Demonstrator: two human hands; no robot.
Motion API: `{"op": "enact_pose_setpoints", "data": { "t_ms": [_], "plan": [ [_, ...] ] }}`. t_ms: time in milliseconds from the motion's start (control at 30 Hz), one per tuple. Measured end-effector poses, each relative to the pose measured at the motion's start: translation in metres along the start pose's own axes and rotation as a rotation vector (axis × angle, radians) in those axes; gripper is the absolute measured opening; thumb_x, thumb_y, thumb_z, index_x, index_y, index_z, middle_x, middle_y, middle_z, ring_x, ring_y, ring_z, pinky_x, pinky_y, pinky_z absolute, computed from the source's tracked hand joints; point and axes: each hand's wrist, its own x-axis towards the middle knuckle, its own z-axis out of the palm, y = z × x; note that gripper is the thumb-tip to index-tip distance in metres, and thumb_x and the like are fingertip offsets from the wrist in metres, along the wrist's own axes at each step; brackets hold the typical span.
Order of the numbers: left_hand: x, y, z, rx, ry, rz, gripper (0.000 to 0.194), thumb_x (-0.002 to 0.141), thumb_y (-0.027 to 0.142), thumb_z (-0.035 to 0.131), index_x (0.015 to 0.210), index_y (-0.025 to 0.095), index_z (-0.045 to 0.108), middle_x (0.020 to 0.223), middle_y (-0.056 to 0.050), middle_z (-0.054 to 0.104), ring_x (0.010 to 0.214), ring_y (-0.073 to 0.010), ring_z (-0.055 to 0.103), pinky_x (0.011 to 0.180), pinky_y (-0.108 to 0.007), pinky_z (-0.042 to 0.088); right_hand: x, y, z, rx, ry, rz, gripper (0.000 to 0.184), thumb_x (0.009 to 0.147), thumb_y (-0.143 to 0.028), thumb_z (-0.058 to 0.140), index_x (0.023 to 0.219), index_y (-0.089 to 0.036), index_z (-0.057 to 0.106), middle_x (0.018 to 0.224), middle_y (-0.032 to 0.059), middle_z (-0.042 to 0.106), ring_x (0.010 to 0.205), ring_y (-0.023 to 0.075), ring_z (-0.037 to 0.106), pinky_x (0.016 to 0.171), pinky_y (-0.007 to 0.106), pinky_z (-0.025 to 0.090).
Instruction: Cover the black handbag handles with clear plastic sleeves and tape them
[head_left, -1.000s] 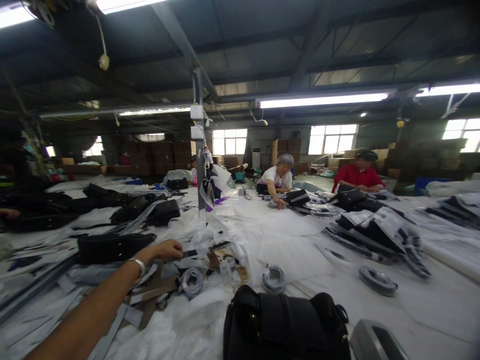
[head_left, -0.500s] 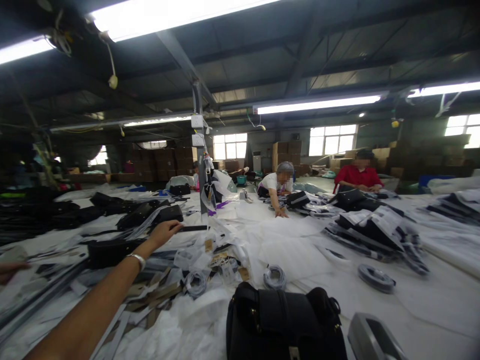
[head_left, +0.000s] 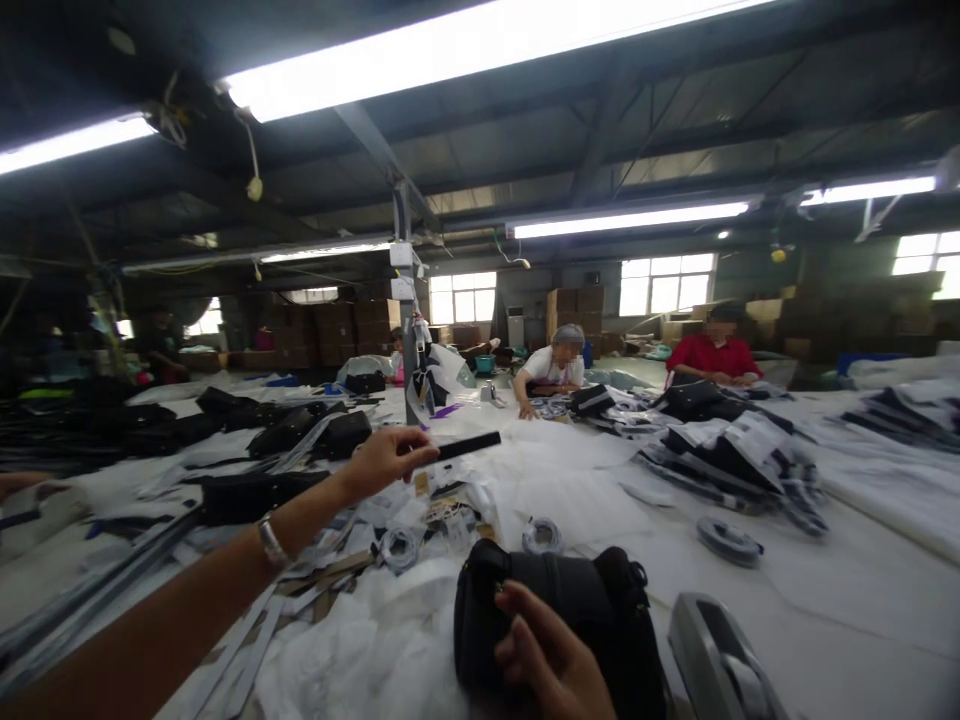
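Note:
My left hand is stretched out over the table, thumb and fingers pinched on one end of a short flat black strip that points right. Close in front of me, my right hand is raised before a black handbag with metal fittings. Its fingers are loosely bent and apart, with nothing visible in them; I cannot tell whether they touch the bag. The hand covers part of the bag's front.
A grey tape dispenser stands right of the handbag. Cable-like coils, paper scraps and white wrapping sheets lie around. Black bags are at left. A post rises behind. Two co-workers sit opposite; another person's hand shows left.
My left hand has lifted the black strip from the scrap pile and brought it up and to the right. My right hand has come into view before the handbag.

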Motion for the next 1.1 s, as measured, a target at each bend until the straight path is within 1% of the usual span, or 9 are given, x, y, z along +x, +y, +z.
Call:
{"op": "enact_pose_setpoints", "data": {
  "t_ms": [100,200,300,367,633,867,967,1033,1100],
  "plan": [
    [-0.037,0.021,0.040,-0.090,-0.192,-0.047,0.037,0.081,0.054,0.063,0.077,0.018,0.066,0.051,0.005,0.053,0.041,-0.0096,0.047,0.042,-0.020,0.036,0.012,-0.025,0.005,0.456,-0.021,0.264,0.064,0.072,-0.056,0.078,0.123,-0.019,0.063,0.121,0.0129,0.068,0.080,0.0171,0.070,0.068,0.026,0.057],
    [-0.067,0.028,0.067,-0.207,-0.387,-0.167,0.036,0.081,0.054,0.063,0.072,0.019,0.063,0.055,0.005,0.053,0.041,-0.0078,0.041,0.039,-0.020,0.031,0.004,-0.035,0.000,0.618,0.087,0.335,0.050,0.074,-0.052,0.079,0.106,-0.014,0.068,0.104,0.0117,0.073,0.075,0.0141,0.069,0.069,0.025,0.056],
    [-0.087,0.024,0.084,-0.277,-0.534,-0.261,0.035,0.080,0.054,0.064,0.072,0.019,0.062,0.058,0.005,0.052,0.042,-0.0075,0.038,0.038,-0.020,0.028,-0.016,-0.029,-0.011,0.565,0.143,0.389,0.042,0.073,-0.050,0.080,0.081,-0.011,0.066,0.072,0.0063,0.072,0.056,0.0104,0.063,0.056,0.021,0.052],
    [-0.097,0.019,0.094,-0.314,-0.605,-0.311,0.036,0.080,0.055,0.064,0.073,0.019,0.062,0.058,0.005,0.053,0.042,-0.0074,0.038,0.038,-0.020,0.028,-0.029,-0.023,-0.020,0.494,0.139,0.427,0.042,0.071,-0.049,0.082,0.072,-0.012,0.061,0.062,0.0039,0.069,0.047,0.0090,0.059,0.048,0.019,0.048],
    [-0.130,0.007,0.127,-0.436,-0.762,-0.359,0.039,0.084,0.053,0.062,0.078,0.015,0.063,0.062,0.005,0.054,0.044,-0.0055,0.040,0.039,-0.016,0.030,-0.070,-0.009,-0.042,0.366,0.110,0.502,0.047,0.077,-0.056,0.072,0.070,-0.010,0.063,0.062,0.0068,0.069,0.042,0.0099,0.058,0.044,0.020,0.046],
    [-0.144,0.003,0.134,-0.486,-0.857,-0.377,0.029,0.081,0.044,0.068,0.087,0.016,0.065,0.065,0.004,0.056,0.049,-0.0077,0.047,0.042,-0.016,0.038,-0.086,0.001,-0.049,0.357,0.125,0.551,0.048,0.078,-0.058,0.071,0.069,-0.012,0.062,0.061,0.0065,0.069,0.042,0.0096,0.058,0.044,0.018,0.043],
    [-0.150,0.006,0.136,-0.221,-0.777,-0.159,0.020,0.083,0.037,0.067,0.090,0.018,0.068,0.072,0.002,0.064,0.060,-0.0121,0.059,0.054,-0.019,0.047,-0.090,0.003,-0.052,0.353,0.135,0.534,0.045,0.078,-0.056,0.072,0.068,-0.013,0.063,0.064,0.0054,0.069,0.045,0.0092,0.057,0.046,0.019,0.044],
    [-0.156,0.008,0.137,0.043,-0.591,0.173,0.010,0.088,0.026,0.062,0.089,0.019,0.068,0.077,0.000,0.069,0.065,-0.0137,0.064,0.059,-0.020,0.049,-0.093,0.003,-0.053,0.384,0.140,0.504,0.043,0.078,-0.055,0.073,0.078,-0.013,0.069,0.071,0.0060,0.070,0.050,0.0094,0.059,0.051,0.020,0.047],
    [-0.164,0.007,0.137,0.251,-0.395,0.552,0.016,0.092,0.016,0.053,0.095,0.020,0.068,0.084,-0.002,0.073,0.066,-0.0143,0.066,0.060,-0.021,0.050,-0.096,0.005,-0.054,0.437,0.155,0.482,0.044,0.079,-0.056,0.072,0.090,-0.013,0.072,0.075,0.0060,0.071,0.057,0.0109,0.062,0.057,0.021,0.049]
  ]
}}
